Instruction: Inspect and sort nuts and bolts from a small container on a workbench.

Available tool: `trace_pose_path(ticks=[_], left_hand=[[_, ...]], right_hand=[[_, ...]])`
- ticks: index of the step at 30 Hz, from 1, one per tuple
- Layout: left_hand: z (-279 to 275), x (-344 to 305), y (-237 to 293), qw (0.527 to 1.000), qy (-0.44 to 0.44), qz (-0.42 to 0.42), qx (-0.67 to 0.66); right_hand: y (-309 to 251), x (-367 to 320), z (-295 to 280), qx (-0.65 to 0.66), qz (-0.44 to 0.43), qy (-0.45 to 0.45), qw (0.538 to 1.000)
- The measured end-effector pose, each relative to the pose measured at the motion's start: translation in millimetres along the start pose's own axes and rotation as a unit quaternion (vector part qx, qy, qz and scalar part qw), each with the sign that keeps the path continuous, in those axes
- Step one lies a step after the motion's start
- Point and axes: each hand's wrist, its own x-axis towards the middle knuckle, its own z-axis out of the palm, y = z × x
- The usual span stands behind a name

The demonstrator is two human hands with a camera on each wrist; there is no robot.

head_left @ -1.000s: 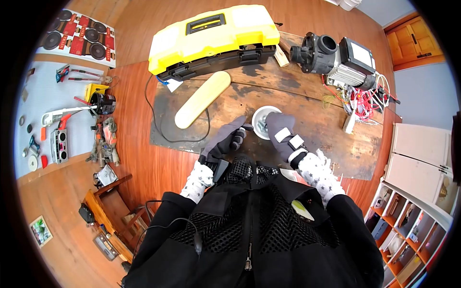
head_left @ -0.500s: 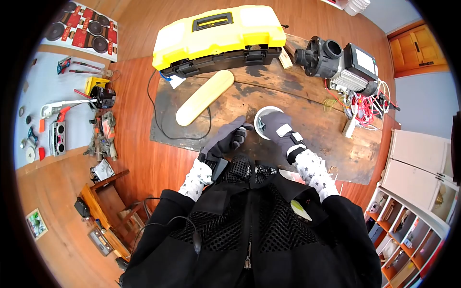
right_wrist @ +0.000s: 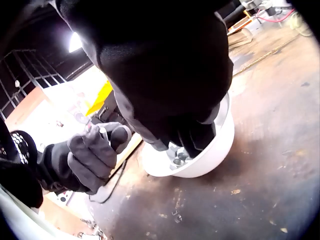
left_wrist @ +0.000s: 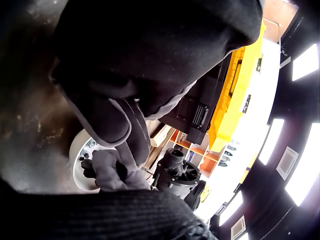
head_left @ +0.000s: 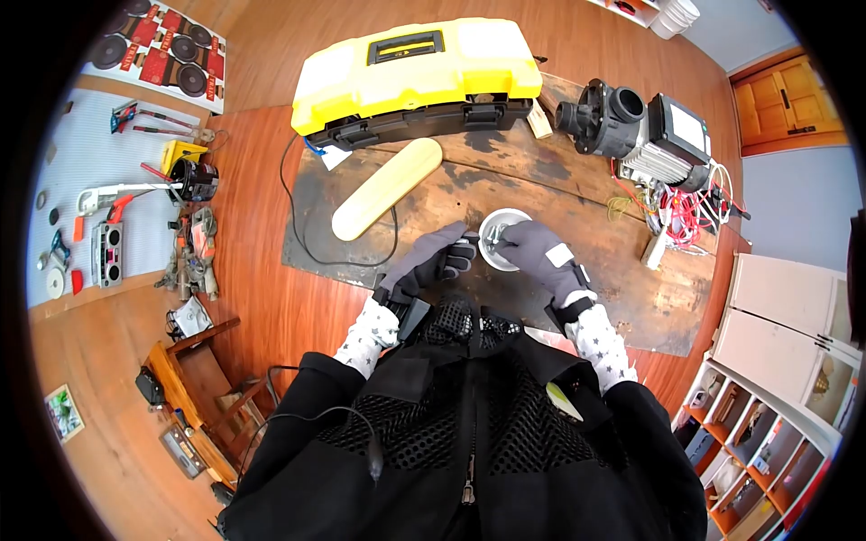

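A white bowl [head_left: 502, 216] stands on the wooden table, holding several small shiny metal fasteners [right_wrist: 179, 159]. My gloved right hand [head_left: 536, 254] reaches over its near right rim, fingertips down among the metal pieces. In the right wrist view those fingertips are partly hidden by the glove, so I cannot tell whether they grip a piece. Just left of the bowl is my gloved left hand [head_left: 435, 257], its fingers curled in. A small metal piece [right_wrist: 103, 132] shows pinched between its thumb and fingers, mostly covered by the glove.
Beyond the hands lie a long rounded wooden board [head_left: 388, 189] and a black cable [head_left: 347, 263]. A yellow and black toolbox [head_left: 415, 77] stands at the back. To the right are a black pump with motor [head_left: 636, 135] and tangled wires [head_left: 690, 216].
My right hand has drawn back a little toward the bowl's near right rim, baring more of the bowl. The left hand stays beside it, its fingers slightly more visible. The camera view has shifted slightly.
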Motion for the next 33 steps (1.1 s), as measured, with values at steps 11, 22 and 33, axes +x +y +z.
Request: trace_pose_path(ticks=[11, 22, 33], left_hand=[[5, -9, 17, 0.998, 0.027, 0.007, 0.056], [4, -2, -1, 0.998, -0.028, 0.021, 0.059], [3, -11, -6, 0.999, 0.010, 0.020, 0.050]], right_hand=[[3, -41, -11, 0.407, 0.198, 0.140, 0.880], [13, 27, 21, -0.370, -0.030, -0.064, 0.926], [13, 28, 40, -0.353, -0.028, 0.006, 0.935]])
